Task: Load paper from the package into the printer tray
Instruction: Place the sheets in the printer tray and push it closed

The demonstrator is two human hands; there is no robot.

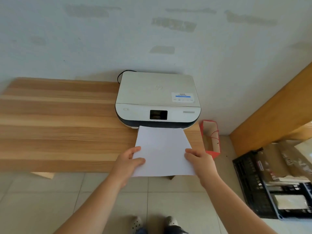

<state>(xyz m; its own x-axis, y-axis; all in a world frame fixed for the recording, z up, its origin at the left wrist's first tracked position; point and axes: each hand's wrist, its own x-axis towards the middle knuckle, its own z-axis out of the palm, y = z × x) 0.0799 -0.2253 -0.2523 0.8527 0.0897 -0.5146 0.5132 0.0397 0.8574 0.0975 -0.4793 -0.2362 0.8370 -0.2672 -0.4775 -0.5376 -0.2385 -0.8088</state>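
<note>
A white printer (157, 95) with a dark base sits at the right end of a wooden table (55, 124), against the wall. A stack of white paper (162, 149) lies flat in front of it, its far edge at the printer's dark front slot. My left hand (130, 159) grips the paper's left edge, thumb on top. My right hand (199, 159) grips the right edge the same way. The near edge of the paper sticks out past the table's front. The tray itself is hidden under the paper. No paper package is visible.
A red paper bag (210, 137) stands on the tiled floor just right of the table. Further right is a black crate (256, 188) holding boxes and papers, below a wooden panel (270, 112). My feet (153, 223) are on the tiles below.
</note>
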